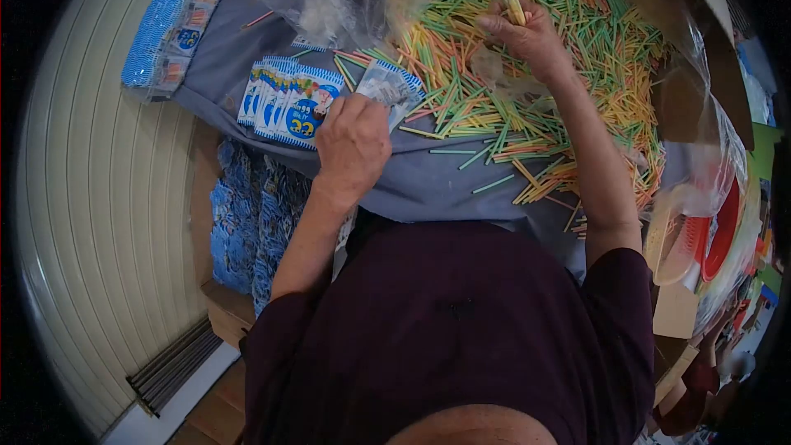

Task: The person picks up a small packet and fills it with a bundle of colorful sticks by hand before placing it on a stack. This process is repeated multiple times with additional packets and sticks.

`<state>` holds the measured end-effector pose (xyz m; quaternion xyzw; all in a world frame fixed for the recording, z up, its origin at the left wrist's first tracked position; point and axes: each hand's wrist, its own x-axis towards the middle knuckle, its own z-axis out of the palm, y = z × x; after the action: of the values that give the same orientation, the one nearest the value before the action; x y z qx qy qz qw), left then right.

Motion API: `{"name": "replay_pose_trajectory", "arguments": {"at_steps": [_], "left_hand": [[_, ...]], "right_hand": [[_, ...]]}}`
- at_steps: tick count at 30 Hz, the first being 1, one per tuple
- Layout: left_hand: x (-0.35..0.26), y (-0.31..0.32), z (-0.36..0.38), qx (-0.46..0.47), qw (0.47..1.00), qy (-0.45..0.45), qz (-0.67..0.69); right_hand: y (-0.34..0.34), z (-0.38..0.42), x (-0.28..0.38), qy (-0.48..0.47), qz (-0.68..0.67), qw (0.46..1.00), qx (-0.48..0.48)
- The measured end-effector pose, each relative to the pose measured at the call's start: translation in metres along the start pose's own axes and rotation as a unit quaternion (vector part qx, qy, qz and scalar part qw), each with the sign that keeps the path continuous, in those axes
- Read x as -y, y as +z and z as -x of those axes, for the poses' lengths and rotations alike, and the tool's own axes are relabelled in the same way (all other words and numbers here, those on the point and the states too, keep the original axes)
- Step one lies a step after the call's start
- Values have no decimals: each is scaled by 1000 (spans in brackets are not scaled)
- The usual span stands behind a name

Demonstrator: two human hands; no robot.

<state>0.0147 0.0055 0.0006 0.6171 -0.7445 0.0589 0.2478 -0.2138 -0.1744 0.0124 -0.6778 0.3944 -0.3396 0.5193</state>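
Observation:
My right hand (534, 41) is raised over a large heap of thin coloured sticks (470, 91), its fingers closed on a small bunch of yellowish sticks (516, 10). On the grey cloth, my left hand (354, 142) has its fingers curled at the near edge of a small white and blue packet (389, 86), which it grips. Just left of that hand lies an overlapping row of printed blue and white packets (288, 103). The fingertips of my left hand are partly hidden by its own knuckles.
A clear plastic bag (329, 0) lies behind the packets. Blue-striped bundled packs (177, 25) rest at the far left. Below the table edge, a cardboard box (227, 313) holds many blue packets (239, 222). Red and pale plastic baskets (717, 231) stand on the right.

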Motion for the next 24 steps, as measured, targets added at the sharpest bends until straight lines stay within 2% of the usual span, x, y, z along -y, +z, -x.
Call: {"name": "replay_pose_trajectory", "arguments": {"at_steps": [1, 2, 4, 5, 6, 7, 8, 10, 11, 15, 17, 19, 22, 24], "left_hand": [[5, 1, -2, -13, 998, -30, 54], [8, 2, -3, -27, 992, -59, 108], [10, -6, -8, -34, 985, -69, 154], [10, -10, -12, -42, 976, -79, 200], [8, -11, -17, -42, 976, -80, 198], [5, -11, -23, -42, 958, -99, 267], [1, -11, -29, -43, 935, -117, 333], [-11, -11, -49, -34, 918, -117, 376], [-17, -8, -59, -24, 899, -115, 423], [-37, 18, -94, -42, 882, -83, 462], [-46, 25, -104, -16, 811, -115, 573], [-52, 30, -111, -2, 790, -110, 603], [-58, 34, -117, 21, 753, -107, 649], [-59, 39, -119, 31, 737, -107, 667]], "right_hand": [[3, 0, -4, -10, -26, 997, -69], [0, 1, -4, -10, -27, 997, -69], [-11, 4, 4, 40, -150, 988, 2], [-15, 4, 2, 40, -151, 988, 3], [-19, 5, 1, -2, -156, 988, 16], [-20, 4, 1, -43, -162, 985, 29], [-19, 5, 2, -44, -164, 985, 32], [-20, 12, 21, -128, -238, 960, 78], [-21, 14, 29, -128, -238, 960, 76], [-26, 22, 67, -221, -167, 959, 60], [-27, 22, 69, -244, -145, 957, 52], [-27, 22, 63, -257, -56, 964, 42], [-28, 27, 65, -219, 27, 974, 50], [-30, 25, 56, -184, 12, 980, 68]]}}
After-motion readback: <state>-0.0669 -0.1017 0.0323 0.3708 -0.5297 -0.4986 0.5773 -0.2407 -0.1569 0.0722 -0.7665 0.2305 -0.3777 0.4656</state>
